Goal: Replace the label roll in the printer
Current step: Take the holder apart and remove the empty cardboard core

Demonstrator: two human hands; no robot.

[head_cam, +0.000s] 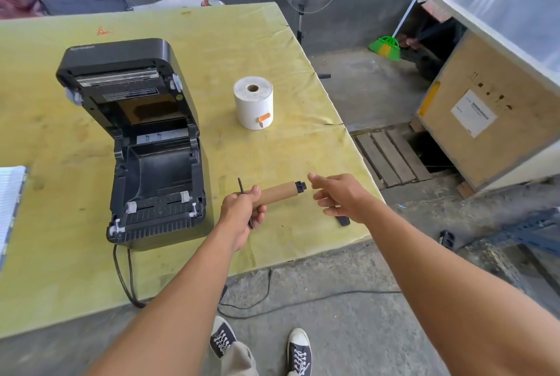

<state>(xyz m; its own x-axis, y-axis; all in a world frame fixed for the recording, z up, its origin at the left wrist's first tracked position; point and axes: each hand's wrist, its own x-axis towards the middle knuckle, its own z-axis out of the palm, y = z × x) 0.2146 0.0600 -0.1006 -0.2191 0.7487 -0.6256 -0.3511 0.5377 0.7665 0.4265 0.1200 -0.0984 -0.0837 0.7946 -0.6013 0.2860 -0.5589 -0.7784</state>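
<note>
At the far left edge a white ribbed object (9, 203) is cut off by the frame, so what it is cannot be told. Next to it on the yellow counter (60, 139) stands one black printer (145, 148) with its lid tilted up and back; the roll bay inside is open and holds no roll. The small print on the sticker under the lid is too small to read. One dark cable (122, 278) leaves the front of the printer and hangs over the counter edge.

To the right of the printer, well apart from it, one full white label roll (254, 106) stands on its end, with an orange tab on its side.

Nearer the front edge, the left hand (241, 212) has its grip closed around one end of a brown cardboard core (277, 193) — a black spindle passes through it, with a black cap visible at the right end and a thin flat black disc at the left, partly hidden by the fingers. The right hand (336, 198) has its grip open, fingers spread, just beside the cap end but not touching it. Under this hand lies one small black piece (342, 220), mostly hidden.

On the floor below, two dark sneakers (298, 351) are visible — the left one is partly covered by the trouser leg.
</note>
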